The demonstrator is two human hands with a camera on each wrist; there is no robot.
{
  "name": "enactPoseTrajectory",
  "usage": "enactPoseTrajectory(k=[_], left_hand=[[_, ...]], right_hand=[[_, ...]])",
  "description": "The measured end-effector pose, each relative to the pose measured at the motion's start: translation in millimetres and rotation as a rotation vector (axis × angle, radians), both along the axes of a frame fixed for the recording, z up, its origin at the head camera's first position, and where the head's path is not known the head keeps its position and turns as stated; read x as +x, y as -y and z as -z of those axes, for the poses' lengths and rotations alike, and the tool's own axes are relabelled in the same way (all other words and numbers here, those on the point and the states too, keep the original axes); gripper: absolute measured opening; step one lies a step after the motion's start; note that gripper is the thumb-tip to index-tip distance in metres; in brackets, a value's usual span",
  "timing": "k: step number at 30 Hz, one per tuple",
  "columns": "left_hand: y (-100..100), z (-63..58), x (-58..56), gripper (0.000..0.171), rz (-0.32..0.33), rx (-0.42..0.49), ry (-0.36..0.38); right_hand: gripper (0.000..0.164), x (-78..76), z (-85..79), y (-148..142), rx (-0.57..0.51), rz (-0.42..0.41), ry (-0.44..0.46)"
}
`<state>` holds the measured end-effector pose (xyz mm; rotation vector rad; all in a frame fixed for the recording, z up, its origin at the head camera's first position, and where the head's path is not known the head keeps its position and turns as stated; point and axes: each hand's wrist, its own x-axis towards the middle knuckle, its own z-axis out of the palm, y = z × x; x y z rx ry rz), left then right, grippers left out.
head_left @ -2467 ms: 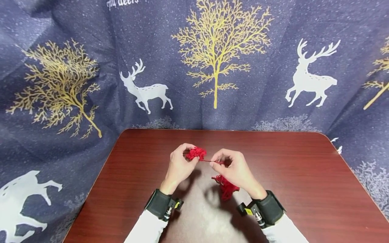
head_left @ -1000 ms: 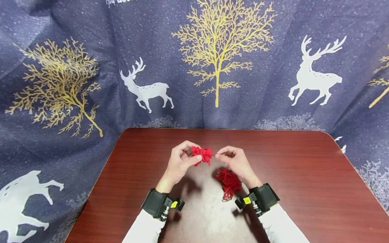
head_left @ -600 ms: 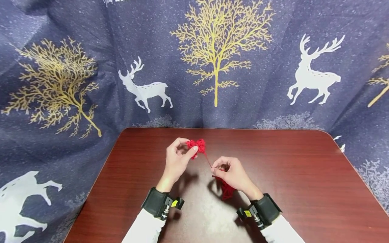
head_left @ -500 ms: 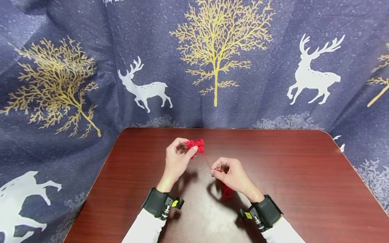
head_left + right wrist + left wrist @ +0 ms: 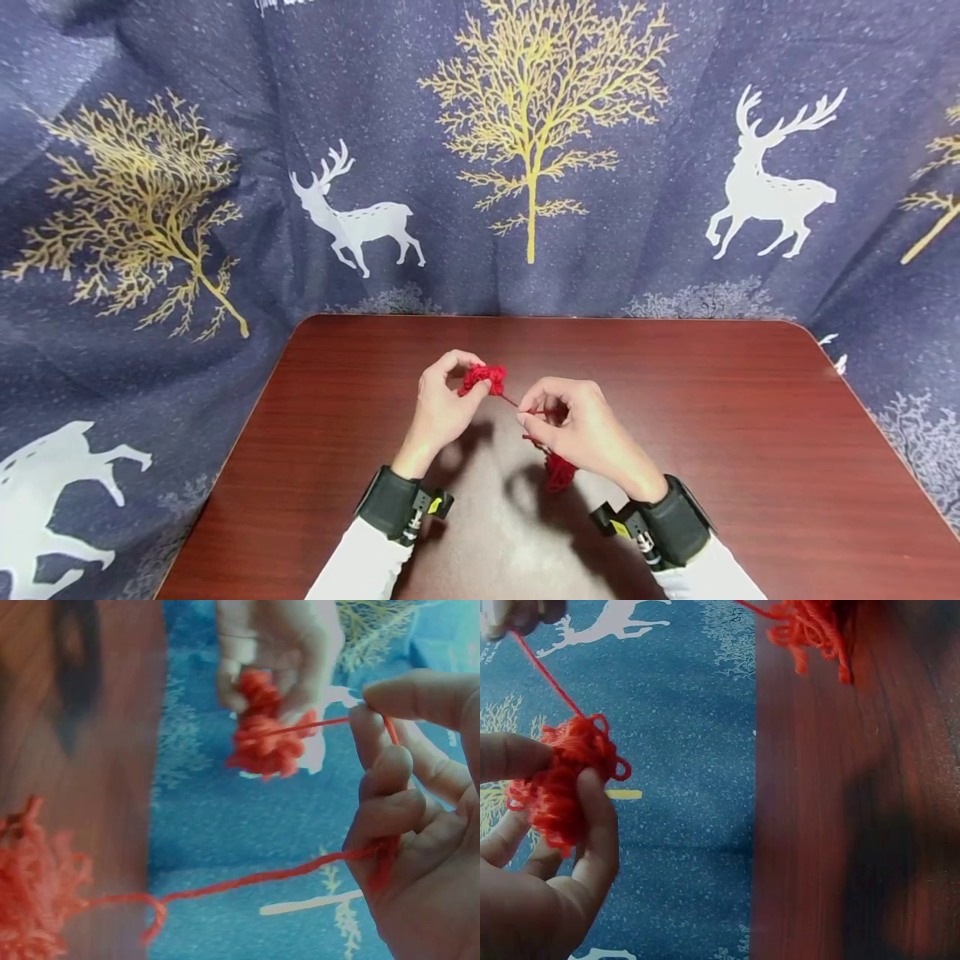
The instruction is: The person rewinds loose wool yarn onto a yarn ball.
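Observation:
A small bundle of red yarn, wound in the middle with loops at its ends, is pinched between the thumb and fingers of my left hand. From it a single strand runs taut to my right hand, whose thumb and fingertip pinch it. In the right wrist view the strand also passes through the curled fingers and on to a loose heap of red yarn. The head view has that heap on the table, below my right hand and partly hidden by it.
A reddish-brown wooden table lies under both hands. Behind it hangs a dark blue cloth printed with white deer and yellow trees. Each wrist wears a black band with a small camera.
My left hand has come down slightly with the bundle since half a second ago. My right hand, lower then, has risen a little, and the strand between them slopes less steeply.

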<state>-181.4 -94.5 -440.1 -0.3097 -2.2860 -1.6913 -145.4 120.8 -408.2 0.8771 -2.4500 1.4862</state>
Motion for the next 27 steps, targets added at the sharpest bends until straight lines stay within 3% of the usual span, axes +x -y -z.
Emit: enactPoseTrajectory(k=[10,17,27], left_hand=[[-1,3.9,2.1,0.017,0.060,-0.064,-0.028],[-1,2.5,5.6,0.018,0.171,-0.142,-0.051],[-1,0.5,10.5,0.028,0.344,-0.130,-0.068]], right_hand=[[0.020,-0.5,-20.5,2,0.046,-0.070,-0.061],[0.016,-13.5,-35.5,-1,-0.086,-0.074,0.067],[0.011,-51.8,-25.1,-8,-0.266,0.037,0.170]])
